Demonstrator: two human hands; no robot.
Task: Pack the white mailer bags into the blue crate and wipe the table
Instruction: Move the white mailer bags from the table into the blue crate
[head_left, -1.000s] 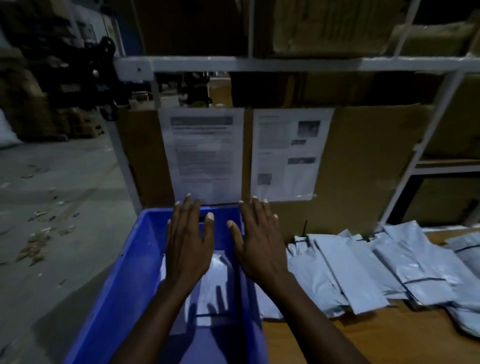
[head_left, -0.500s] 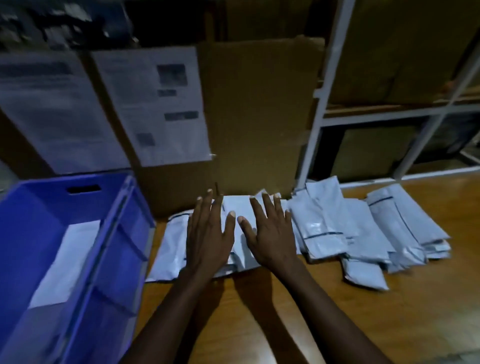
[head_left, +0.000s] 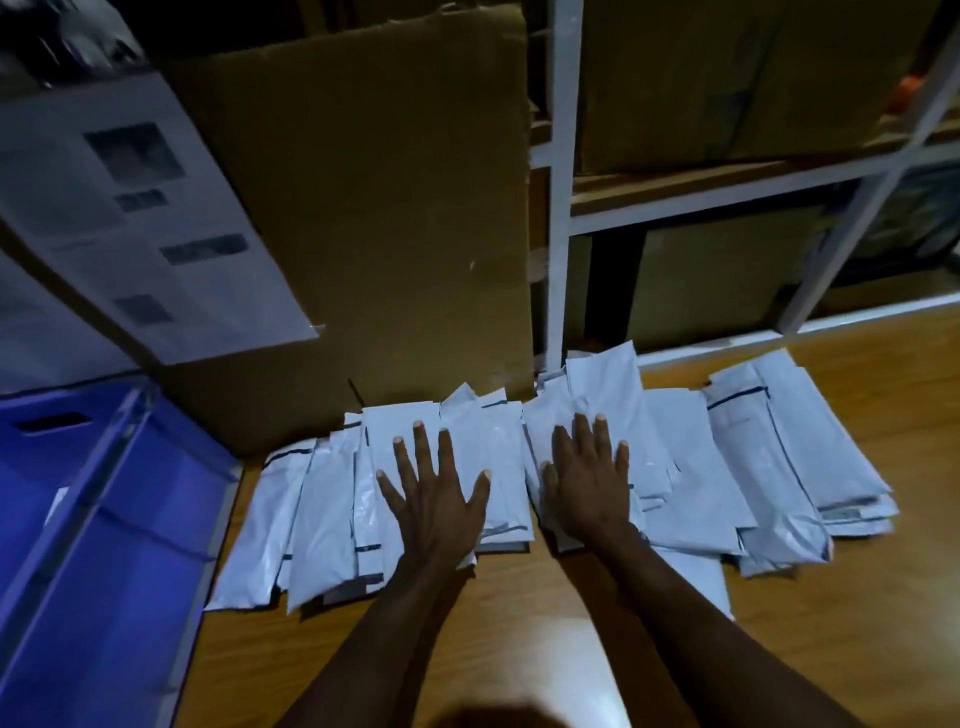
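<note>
Several white mailer bags (head_left: 322, 514) lie overlapped in a row across the wooden table (head_left: 519, 639). My left hand (head_left: 434, 499) rests flat with fingers spread on the bags left of centre. My right hand (head_left: 589, 483) lies flat, fingers straight, on the neighbouring bags (head_left: 670, 452) at the centre right. More bags (head_left: 795, 467) are stacked at the right end. The blue crate (head_left: 104, 545) stands at the left beside the table, its inside mostly out of view, a pale bit of a bag showing within.
A large cardboard sheet (head_left: 374, 208) with printed papers (head_left: 150, 218) taped on it leans behind the bags. A white metal shelf frame (head_left: 558, 208) with cardboard boxes stands at the back right. Bare wood lies in front of the bags.
Both hands left the crate and came right onto the bags on the table. They have since spread apart, the right hand shifting onto the centre-right bags.
</note>
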